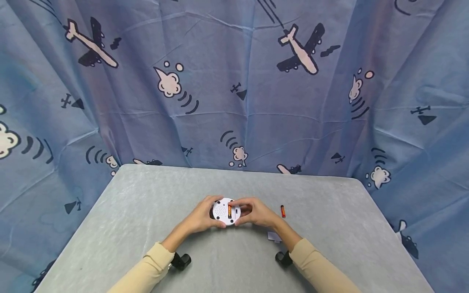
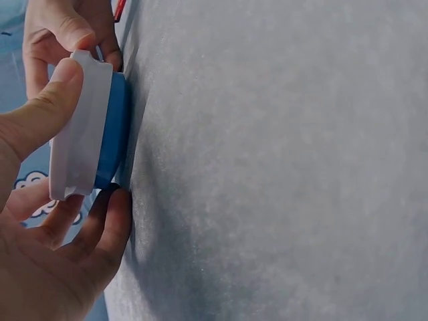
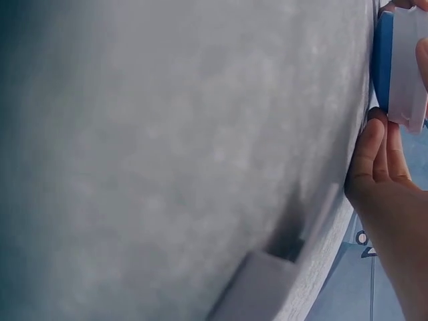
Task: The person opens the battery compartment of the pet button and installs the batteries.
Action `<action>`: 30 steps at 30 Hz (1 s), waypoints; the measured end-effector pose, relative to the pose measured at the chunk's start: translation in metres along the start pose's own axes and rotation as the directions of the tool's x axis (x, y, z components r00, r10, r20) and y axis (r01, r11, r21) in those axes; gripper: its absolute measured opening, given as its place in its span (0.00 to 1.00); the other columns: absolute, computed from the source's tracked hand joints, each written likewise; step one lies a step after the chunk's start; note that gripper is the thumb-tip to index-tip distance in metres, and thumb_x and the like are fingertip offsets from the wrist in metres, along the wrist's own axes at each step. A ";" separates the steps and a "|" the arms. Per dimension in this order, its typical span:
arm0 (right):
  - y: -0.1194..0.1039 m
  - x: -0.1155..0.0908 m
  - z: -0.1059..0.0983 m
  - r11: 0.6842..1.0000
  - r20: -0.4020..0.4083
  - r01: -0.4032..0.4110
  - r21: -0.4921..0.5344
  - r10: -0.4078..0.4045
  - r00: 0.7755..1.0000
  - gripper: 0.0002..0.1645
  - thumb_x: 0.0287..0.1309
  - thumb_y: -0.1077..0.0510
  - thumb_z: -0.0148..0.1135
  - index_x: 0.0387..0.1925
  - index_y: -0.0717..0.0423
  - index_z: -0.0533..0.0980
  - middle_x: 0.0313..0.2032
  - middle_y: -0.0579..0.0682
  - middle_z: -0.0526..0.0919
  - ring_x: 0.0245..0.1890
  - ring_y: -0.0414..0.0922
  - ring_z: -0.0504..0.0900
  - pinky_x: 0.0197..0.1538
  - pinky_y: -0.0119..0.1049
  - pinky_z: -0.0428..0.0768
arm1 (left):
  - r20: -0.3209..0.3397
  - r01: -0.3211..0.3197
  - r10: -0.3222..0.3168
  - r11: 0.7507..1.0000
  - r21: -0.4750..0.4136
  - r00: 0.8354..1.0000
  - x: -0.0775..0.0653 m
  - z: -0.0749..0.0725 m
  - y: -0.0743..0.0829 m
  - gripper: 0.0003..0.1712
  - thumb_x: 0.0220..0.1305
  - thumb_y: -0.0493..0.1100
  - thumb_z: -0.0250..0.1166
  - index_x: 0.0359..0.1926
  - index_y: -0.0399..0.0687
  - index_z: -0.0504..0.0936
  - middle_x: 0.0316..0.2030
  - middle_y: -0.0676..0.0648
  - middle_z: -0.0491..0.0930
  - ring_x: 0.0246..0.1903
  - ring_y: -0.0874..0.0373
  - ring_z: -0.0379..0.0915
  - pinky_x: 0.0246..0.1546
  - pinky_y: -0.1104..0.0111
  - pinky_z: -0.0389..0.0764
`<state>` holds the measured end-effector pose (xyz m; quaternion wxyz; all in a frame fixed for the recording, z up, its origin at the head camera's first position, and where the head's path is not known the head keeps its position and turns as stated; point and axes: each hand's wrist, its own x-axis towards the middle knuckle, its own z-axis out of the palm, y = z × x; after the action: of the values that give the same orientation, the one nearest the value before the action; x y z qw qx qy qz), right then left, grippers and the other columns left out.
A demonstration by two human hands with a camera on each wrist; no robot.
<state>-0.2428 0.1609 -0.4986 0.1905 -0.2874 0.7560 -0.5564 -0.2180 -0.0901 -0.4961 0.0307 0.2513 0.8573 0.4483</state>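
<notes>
Round device (image 1: 221, 211): white casing, blue other half, held back-side up between left grip (image 1: 203, 215) and right grip (image 1: 257, 212). Back shows dark round feet, cluster of small holes, open battery bay. One orange-and-black battery (image 1: 229, 211) in the bay, right grip's fingertip at its far end; seating unclear. Loose battery (image 1: 283, 211), same colours, lying on the bench right of the right grip. Pale battery cover (image 1: 273, 237) with small tab, nearer the person than right grip, beside the forearm.
</notes>
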 end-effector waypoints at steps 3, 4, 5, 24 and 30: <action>0.000 -0.001 0.000 1.000 0.001 -0.007 0.004 0.007 1.000 0.37 0.49 0.73 0.77 0.63 0.67 0.76 0.57 0.62 0.79 0.47 0.56 0.81 0.47 0.37 0.82 | 0.003 0.002 -0.002 1.000 0.003 1.000 0.000 0.000 0.001 0.51 0.44 0.41 0.86 0.67 0.30 0.70 0.59 0.33 0.72 0.56 0.42 0.70 0.58 0.48 0.70; -0.001 0.000 0.000 1.000 0.000 -0.010 0.005 0.010 1.000 0.36 0.49 0.73 0.77 0.62 0.67 0.76 0.56 0.62 0.79 0.47 0.55 0.82 0.47 0.37 0.82 | 0.005 0.002 -0.002 1.000 0.004 1.000 0.000 0.000 0.001 0.51 0.44 0.41 0.86 0.67 0.30 0.70 0.59 0.33 0.72 0.56 0.42 0.70 0.58 0.48 0.70; -0.001 -0.001 0.000 1.000 -0.003 -0.011 0.009 0.011 1.000 0.36 0.49 0.73 0.77 0.62 0.67 0.77 0.56 0.62 0.79 0.47 0.55 0.82 0.47 0.38 0.83 | 0.005 0.003 -0.003 1.000 0.005 1.000 0.001 0.000 0.001 0.51 0.44 0.41 0.86 0.67 0.31 0.70 0.59 0.34 0.72 0.56 0.42 0.70 0.58 0.48 0.70; -0.010 -0.026 -0.039 1.000 -0.006 -0.026 -0.001 0.026 1.000 0.35 0.57 0.66 0.74 0.66 0.68 0.73 0.65 0.65 0.72 0.61 0.65 0.75 0.58 0.49 0.78 | 0.007 0.043 -0.043 0.999 0.019 0.999 0.001 -0.001 -0.001 0.52 0.43 0.42 0.86 0.68 0.34 0.71 0.60 0.36 0.72 0.59 0.43 0.69 0.61 0.49 0.69; -0.005 -0.057 -0.077 0.994 -0.079 -0.034 -0.105 0.025 0.997 0.38 0.58 0.63 0.75 0.67 0.70 0.70 0.64 0.71 0.70 0.58 0.68 0.74 0.56 0.50 0.79 | 0.016 0.049 -0.049 0.998 0.026 0.999 0.001 0.000 -0.001 0.53 0.43 0.42 0.86 0.68 0.34 0.70 0.61 0.35 0.71 0.60 0.42 0.68 0.62 0.49 0.68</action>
<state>-0.2454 0.2529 -0.4715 0.1537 -0.2642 0.7956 -0.5230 -0.2187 -0.0901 -0.4969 0.0455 0.2341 0.8687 0.4342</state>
